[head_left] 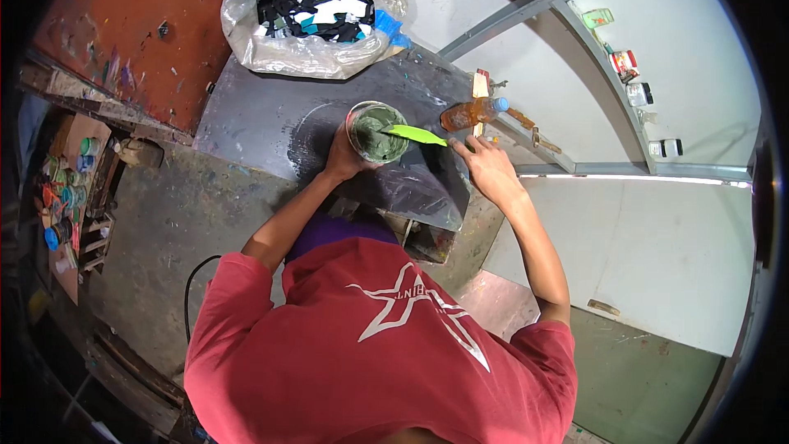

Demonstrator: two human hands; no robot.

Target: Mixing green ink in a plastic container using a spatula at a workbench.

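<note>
My left hand (343, 158) is wrapped round the near left side of a clear round tub (354, 143). Inside the tub is a thick grey-green paste (380, 146), smeared up its walls. A bright green spatula (417, 134) leans over the tub's rim, one end dipping into the paste. At its other end, my right hand (486, 163) pinches the handle between thumb and fingers. Just beyond my right hand stands a bottle of amber liquid (462, 117) with a blue cap.
Under the tub is a dark, paint-marked table (255, 119). At its far side an open plastic bag (288, 59) holds black and white scraps. Jars (641, 94) line a wall beam on the right. A rust-red board (148, 25) lies left; paint pots (70, 197) crowd a low shelf.
</note>
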